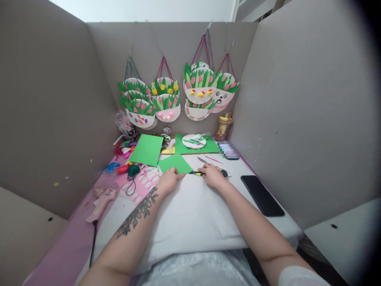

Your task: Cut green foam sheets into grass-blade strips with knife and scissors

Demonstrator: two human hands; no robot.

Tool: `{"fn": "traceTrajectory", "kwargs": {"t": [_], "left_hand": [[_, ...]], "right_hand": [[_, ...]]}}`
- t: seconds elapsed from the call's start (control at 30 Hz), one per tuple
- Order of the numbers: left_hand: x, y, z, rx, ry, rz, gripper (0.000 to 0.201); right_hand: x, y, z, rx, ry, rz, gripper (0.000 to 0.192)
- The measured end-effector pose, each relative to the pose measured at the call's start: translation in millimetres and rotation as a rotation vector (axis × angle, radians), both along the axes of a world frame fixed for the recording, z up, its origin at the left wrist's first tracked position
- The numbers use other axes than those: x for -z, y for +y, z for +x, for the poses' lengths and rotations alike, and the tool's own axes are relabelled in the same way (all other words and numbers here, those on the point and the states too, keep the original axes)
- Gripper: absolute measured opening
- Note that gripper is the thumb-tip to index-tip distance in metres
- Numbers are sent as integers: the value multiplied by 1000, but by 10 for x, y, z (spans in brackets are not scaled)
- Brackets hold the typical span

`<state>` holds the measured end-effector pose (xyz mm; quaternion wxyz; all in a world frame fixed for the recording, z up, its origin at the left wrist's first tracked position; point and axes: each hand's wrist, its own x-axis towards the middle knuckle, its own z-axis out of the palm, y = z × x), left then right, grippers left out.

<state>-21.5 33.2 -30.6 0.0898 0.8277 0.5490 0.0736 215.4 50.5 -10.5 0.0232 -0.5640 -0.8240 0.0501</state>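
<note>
A small green paper sheet [175, 163] lies tilted on the white table cover. My left hand [169, 180] is at its near edge, fingers bent and one fingertip pointing right, the paper pinched at that edge. Just right of the paper, my right hand [212, 174] has its fingers closed over a slim black-and-yellow tool [224, 172], whose thin end points left toward the sheet. My palm covers its middle, so its exact kind is hidden. Behind that hand lie a grey-bladed craft knife [202, 160] and a thin pink stick [213, 159].
A larger green sheet [147, 150], cut pink paper [139, 182], dark green yarn [133, 171] and a pink glue gun [102, 202] are left. A paper plate [194, 141] lies behind. A black phone [262, 195] sits right. Decorated plate baskets [168, 108] hang from the back panel.
</note>
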Motion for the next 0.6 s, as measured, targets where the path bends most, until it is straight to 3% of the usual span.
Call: {"fn": "traceTrajectory", "kwargs": {"t": [0.27, 0.6], "left_hand": [[-8, 8, 5, 0, 8, 11, 46], [-136, -53, -97, -277, -28, -88, 26]], "right_hand": [[-33, -108, -152, -22, -16, 2, 39], [52, -37, -104, -12, 34, 37, 41]]}}
